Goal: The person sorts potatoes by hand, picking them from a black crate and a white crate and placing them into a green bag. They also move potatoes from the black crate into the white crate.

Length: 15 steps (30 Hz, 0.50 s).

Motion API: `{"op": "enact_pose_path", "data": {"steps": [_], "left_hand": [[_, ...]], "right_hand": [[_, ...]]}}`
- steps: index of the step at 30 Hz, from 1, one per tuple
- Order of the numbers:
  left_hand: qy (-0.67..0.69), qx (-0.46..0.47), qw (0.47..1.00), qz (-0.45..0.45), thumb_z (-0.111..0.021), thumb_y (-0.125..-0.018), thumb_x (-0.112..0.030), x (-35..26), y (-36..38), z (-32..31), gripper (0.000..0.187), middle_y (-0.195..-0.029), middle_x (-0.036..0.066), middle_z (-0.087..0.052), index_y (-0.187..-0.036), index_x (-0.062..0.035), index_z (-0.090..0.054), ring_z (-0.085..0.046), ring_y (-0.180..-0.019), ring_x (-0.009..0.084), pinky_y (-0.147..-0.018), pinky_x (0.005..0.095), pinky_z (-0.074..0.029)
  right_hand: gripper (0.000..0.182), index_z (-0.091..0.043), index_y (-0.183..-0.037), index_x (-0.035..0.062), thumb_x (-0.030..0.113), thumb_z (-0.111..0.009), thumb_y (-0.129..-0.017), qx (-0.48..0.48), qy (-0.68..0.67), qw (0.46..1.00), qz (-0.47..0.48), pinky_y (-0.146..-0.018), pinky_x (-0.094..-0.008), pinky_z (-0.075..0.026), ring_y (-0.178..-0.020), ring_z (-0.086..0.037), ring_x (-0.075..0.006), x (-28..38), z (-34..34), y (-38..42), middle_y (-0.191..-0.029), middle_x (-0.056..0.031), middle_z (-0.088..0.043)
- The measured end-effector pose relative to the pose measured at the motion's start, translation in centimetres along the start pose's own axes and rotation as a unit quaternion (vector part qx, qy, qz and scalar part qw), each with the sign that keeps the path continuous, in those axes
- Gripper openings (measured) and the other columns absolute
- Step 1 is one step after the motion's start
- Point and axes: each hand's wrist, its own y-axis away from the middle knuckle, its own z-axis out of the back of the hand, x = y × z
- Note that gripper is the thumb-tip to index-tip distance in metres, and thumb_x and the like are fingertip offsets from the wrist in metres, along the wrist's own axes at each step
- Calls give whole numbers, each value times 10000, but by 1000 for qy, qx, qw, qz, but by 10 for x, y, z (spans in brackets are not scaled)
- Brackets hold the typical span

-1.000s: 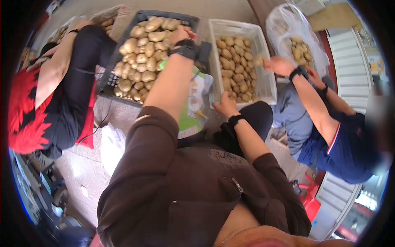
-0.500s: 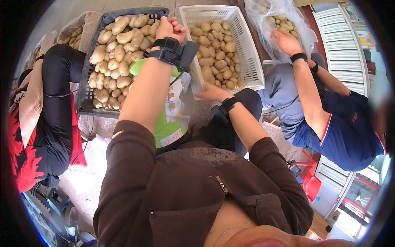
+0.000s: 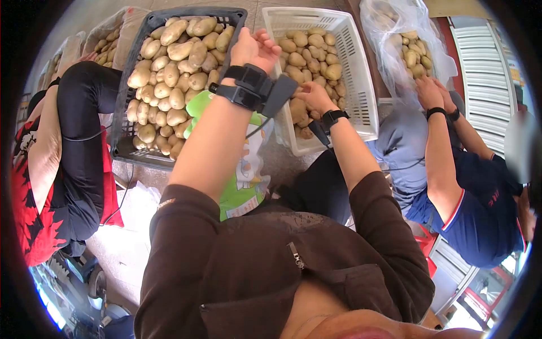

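Note:
My left hand (image 3: 256, 50) hovers palm up between the two crates, at the right rim of the black crate (image 3: 125, 113). Its fingers are loosely curled and apart, and no object shows in it. Inside the white crate (image 3: 370, 110), my right hand (image 3: 316, 97) has its bent fingers around a potato (image 3: 297, 108) near the crate's left wall; the fingertips are partly hidden. Large potatoes (image 3: 171, 73) heap the black crate, and smaller potatoes (image 3: 316, 53) fill much of the white one. Both my wrists wear black strapped devices.
A green printed bag (image 3: 240, 195) lies between my arms, below the black crate. On the right, another person's hands (image 3: 432, 93) are at a clear plastic bag (image 3: 387, 56) of potatoes. A person in black trousers (image 3: 84, 107) sits at the left, beside more bagged potatoes (image 3: 107, 48).
My right hand has moved from the white crate's near rim up into its potatoes. My left hand stays between the crates, turned slightly. The other person's hands have come together lower on the plastic bag.

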Motion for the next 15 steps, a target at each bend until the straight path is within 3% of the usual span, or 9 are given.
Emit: {"op": "enact_pose_path", "data": {"steps": [2, 5, 6, 10, 13, 14, 15], "left_hand": [[-3, 12, 1000, -5, -260, -942, -381, 3, 2, -1, 429, -621, 6, -411, -806, -31, -466, -378, -538, 145, -514, 284, -352], [-4, 21, 1000, -7, -266, -943, -373, 4, 5, -3, 423, -628, 2, -405, -809, -27, -470, -383, -555, 139, -516, 279, -360], [-5, 15, 1000, -9, -270, -943, -371, 5, 8, -5, 419, -629, 4, -408, -810, -28, -470, -385, -554, 139, -516, 278, -363], [-3, 19, 1000, 5, -300, -942, -344, 10, 18, -12, 373, -655, 24, -436, -839, -27, -468, -410, -555, 150, -528, 281, -385], [-8, 0, 1000, 3, -324, -937, -336, 12, 23, -20, 353, -664, 24, -446, -845, -28, -471, -407, -554, 148, -542, 280, -382], [-10, -7, 1000, 1, -329, -936, -335, 12, 25, -22, 350, -664, 24, -446, -846, -29, -472, -407, -554, 146, -545, 280, -380], [-12, -14, 1000, -1, -333, -935, -334, 13, 25, -23, 346, -663, 23, -447, -848, -30, -473, -406, -554, 145, -548, 280, -378]], "right_hand": [[553, -484, -1140, -26, 196, -676, -671, -47, 99, 994, 13, -803, -340, -440, -969, -561, -301, -3, -2, -22, -1067, -214, -564], [592, -509, -1123, -23, 221, -694, -616, -97, 137, 985, 32, -857, -348, -419, -1030, -531, -302, -19, -13, -53, -1058, -195, -577], [576, -463, -1154, -8, 189, -666, -652, -111, 167, 975, 91, -869, -372, -413, -1041, -507, -332, -27, -18, -64, -1095, -224, -538], [320, -558, -966, 61, 92, -589, -650, -97, 224, 961, 131, -825, -393, -420, -950, -520, -358, -31, -36, -97, -1025, -200, -554], [323, -557, -964, 59, 94, -590, -644, -113, 285, 947, 96, -811, -393, -423, -945, -525, -353, -50, -43, -117, -989, -209, -561], [322, -560, -955, 72, 141, -609, -644, -64, 272, 953, 118, -791, -403, -434, -914, -548, -348, -77, -46, -144, -935, -215, -583], [316, -561, -951, 72, 160, -608, -651, -74, 214, 971, 80, -789, -408, -436, -912, -553, -345, -70, -43, -145, -935, -212, -588]]}}
